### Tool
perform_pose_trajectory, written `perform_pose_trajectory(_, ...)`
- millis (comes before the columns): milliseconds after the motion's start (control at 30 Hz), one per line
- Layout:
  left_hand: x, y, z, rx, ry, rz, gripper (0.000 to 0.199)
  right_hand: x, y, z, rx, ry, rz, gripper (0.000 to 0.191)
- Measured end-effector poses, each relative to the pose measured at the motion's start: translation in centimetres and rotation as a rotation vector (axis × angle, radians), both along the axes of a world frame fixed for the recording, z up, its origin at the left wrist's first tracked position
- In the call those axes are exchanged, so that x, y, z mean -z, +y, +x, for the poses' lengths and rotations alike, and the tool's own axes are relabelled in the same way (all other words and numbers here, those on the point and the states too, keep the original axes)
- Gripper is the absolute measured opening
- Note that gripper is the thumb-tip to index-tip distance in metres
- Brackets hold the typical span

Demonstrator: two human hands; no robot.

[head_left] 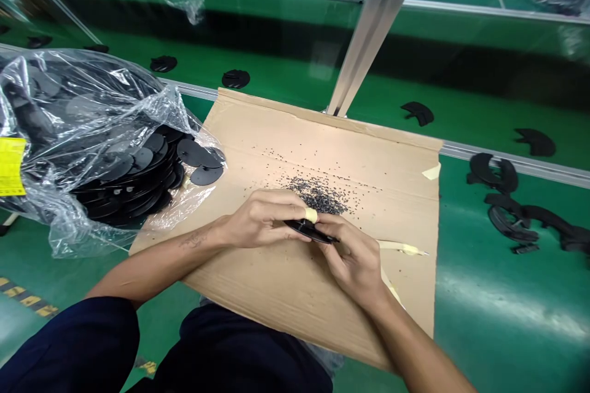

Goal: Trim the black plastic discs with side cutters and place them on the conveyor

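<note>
Between my two hands, above the cardboard sheet (286,295), a thin black plastic disc (310,232) is held nearly edge-on. My left hand (262,218) grips its left side, and a fingertip there is wrapped in pale yellow tape. From the right, my right hand (353,252) pinches the disc's other edge with thumb and fingers. Just beyond the hands lies a scattered pile of tiny black pieces (320,193). The underside of the disc and anything small between the fingers are hidden.
A clear plastic bag (92,98) full of black discs (129,178) stands at the left, some spilling onto the cardboard. A metal post (369,37) rises behind. Curved black parts (493,173) lie on the green table at right. A thin tool with yellow tape (403,248) rests near my right hand.
</note>
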State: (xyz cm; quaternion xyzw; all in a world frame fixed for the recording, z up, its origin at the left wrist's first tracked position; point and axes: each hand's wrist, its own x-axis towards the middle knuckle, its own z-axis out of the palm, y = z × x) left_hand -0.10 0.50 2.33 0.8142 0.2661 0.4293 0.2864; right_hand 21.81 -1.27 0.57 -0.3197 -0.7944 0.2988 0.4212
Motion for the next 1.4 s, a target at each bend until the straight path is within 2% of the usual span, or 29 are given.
perform_pose_trajectory(167, 0.0, 0.0, 0.2, 0.013, 0.009, -0.005, 0.02, 0.1, 0.2, 0.1, 0.026, -0.009, 0.038, 0.02)
perform_pose_trajectory(433, 0.1, -0.5, 0.3, -0.046, 0.005, 0.087, 0.016, 0.4, 0.1, 0.1, -0.006, 0.008, -0.017, 0.02)
perform_pose_trajectory(667, 0.2, -0.7, 0.6, -0.057, -0.032, 0.012, 0.02, -0.1, 0.0, -0.1, -0.032, 0.083, -0.124, 0.016)
perform_pose_trajectory(767, 0.1, -0.7, 0.7, -0.043, -0.052, -0.031, 0.033, -0.4, 0.0, -0.3, -0.007, 0.155, -0.211, 0.009)
perform_pose_trajectory(867, 0.3, -0.7, 0.9, -0.081, -0.051, -0.042, 0.027, -0.9, 0.2, -0.3, 0.008, 0.144, -0.254, 0.006)
perform_pose_trajectory(1033, 1.4, -0.3, 1.0, -0.095, -0.074, 0.04, 0.018, -2.4, 0.7, 0.1, 0.054, 0.016, -0.195, 0.025)
perform_pose_trajectory(1167, 1.5, -0.5, 1.1, -0.112, -0.1, 0.071, 0.02, -3.4, 0.5, 0.2, 0.079, -0.007, -0.164, 0.017)
perform_pose_trajectory(1233, 1.1, -0.5, 1.0, -0.052, -0.113, -0.021, 0.034, -3.5, 0.3, 0.1, 0.059, 0.005, -0.161, 0.012)
perform_pose_trajectory(1333, 0.5, -0.3, 0.6, 0.093, -0.174, -0.306, 0.063, -3.5, 0.2, -0.1, 0.07, 0.034, -0.133, 0.012)
perform_pose_trajectory(1400, 0.2, 0.1, 0.2, 0.155, -0.223, -0.461, 0.058, -3.7, 0.2, 0.0, 0.08, 0.025, -0.103, 0.012)
